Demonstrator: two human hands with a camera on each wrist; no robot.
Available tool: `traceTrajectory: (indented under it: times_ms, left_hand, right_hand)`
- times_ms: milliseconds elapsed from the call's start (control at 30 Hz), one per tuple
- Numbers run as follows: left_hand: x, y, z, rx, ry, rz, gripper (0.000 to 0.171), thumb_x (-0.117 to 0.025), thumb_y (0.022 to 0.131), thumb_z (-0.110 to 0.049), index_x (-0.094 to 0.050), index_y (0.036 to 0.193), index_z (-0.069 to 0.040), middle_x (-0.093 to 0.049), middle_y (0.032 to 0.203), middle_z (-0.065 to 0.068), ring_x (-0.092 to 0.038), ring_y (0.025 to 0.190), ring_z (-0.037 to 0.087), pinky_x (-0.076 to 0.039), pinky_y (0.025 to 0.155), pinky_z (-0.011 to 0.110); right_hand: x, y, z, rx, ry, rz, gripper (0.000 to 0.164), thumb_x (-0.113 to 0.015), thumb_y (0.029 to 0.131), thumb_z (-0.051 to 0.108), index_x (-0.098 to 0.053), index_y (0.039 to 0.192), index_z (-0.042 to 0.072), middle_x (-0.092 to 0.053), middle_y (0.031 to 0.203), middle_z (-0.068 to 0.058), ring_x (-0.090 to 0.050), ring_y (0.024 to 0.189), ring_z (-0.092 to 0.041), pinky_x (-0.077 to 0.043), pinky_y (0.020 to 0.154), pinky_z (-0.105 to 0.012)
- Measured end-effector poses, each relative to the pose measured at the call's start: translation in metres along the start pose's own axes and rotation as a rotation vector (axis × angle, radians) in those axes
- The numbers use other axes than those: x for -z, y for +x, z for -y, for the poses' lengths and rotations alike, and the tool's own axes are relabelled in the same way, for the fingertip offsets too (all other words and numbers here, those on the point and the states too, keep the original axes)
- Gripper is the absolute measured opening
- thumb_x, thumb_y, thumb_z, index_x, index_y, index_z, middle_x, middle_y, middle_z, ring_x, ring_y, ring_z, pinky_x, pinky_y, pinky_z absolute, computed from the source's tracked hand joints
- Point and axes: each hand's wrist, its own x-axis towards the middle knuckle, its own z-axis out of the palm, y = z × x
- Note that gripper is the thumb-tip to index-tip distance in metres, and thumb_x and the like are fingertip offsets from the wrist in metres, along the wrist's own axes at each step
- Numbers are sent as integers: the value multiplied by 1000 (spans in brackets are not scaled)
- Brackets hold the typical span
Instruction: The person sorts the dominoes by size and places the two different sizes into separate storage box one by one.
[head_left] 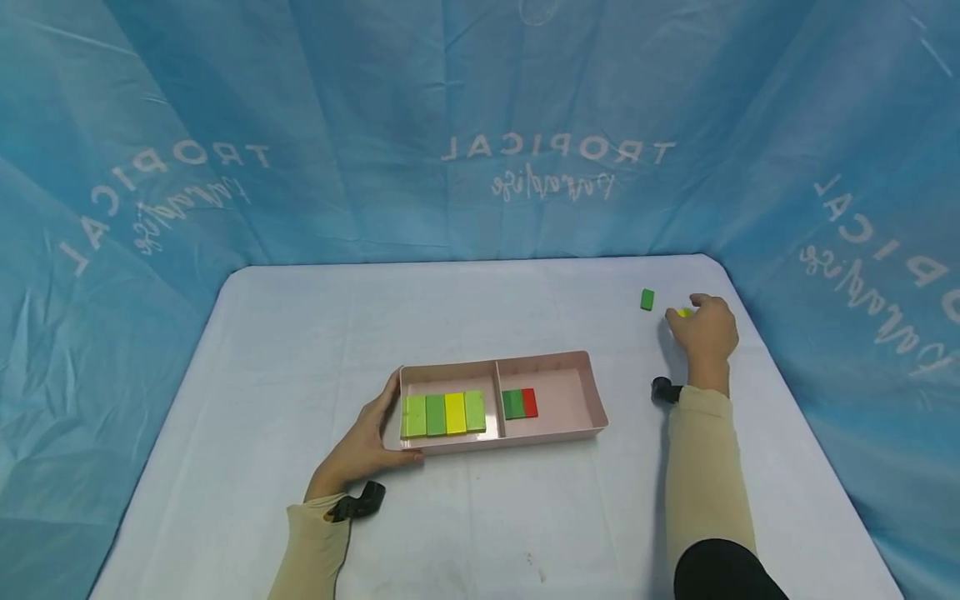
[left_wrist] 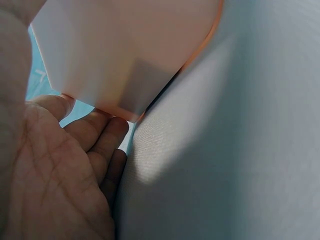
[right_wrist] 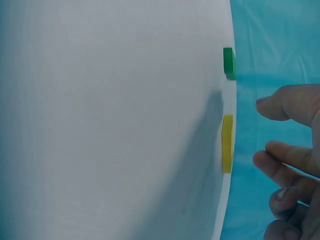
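Note:
My left hand [head_left: 367, 437] grips the left end of a pale pink two-compartment box [head_left: 558, 392], thumb along its front side and fingers at its end wall. In the left wrist view, fingers [left_wrist: 111, 134] touch the box wall [left_wrist: 100, 55]. Over at the right, my right hand [head_left: 705, 333] hovers above a yellow block [head_left: 685, 312], which it partly covers in the head view. The right wrist view shows thumb and fingers spread apart, with the yellow block [right_wrist: 227, 144] lying on the table beyond them. A green block [head_left: 647, 300] lies nearby, to the left.
Several light green, green and yellow blocks [head_left: 455, 414] stand in a row in the box's left compartment. The right compartment holds green blocks [head_left: 513, 405] and a red block [head_left: 529, 402]. Blue printed cloth [head_left: 480, 100] hangs around the white table [head_left: 337, 317].

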Motion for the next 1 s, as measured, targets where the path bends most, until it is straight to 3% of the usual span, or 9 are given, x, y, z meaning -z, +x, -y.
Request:
traceTrajectory:
  times_ms: [367,667,1000]
  left_hand:
    - [1,2,2,-20,4,5,135,-95,69,-34,1,163,-27,-8,170,8,-9,155,36,-11,122,63]
    - [-1,-1,4,-16,10,9,135,-94,69,-36,1,163,-27,-9,169,11,-10,154,38,-12,121,65]
    - [1,-1,0,-4,12,-3,134,-94,69,-35,0,164,-20,-11,169,11,-11,154,38,-12,121,65]
  right_hand:
    - [0,7,-10,-67,-39,128,68,-57,94,35,-46,144,-10,-50,138,-35,-49,126,-50,-45,103,-60]
    - [-1,4,-12,-69,-25,168,66,-57,95,34,-47,142,-11,-50,136,-35,-48,123,-50,-43,105,-61]
    - [-1,5,-13,-30,0,147,65,-64,92,35,-53,139,-9,-55,133,-32,-51,119,-48,-44,100,-61]
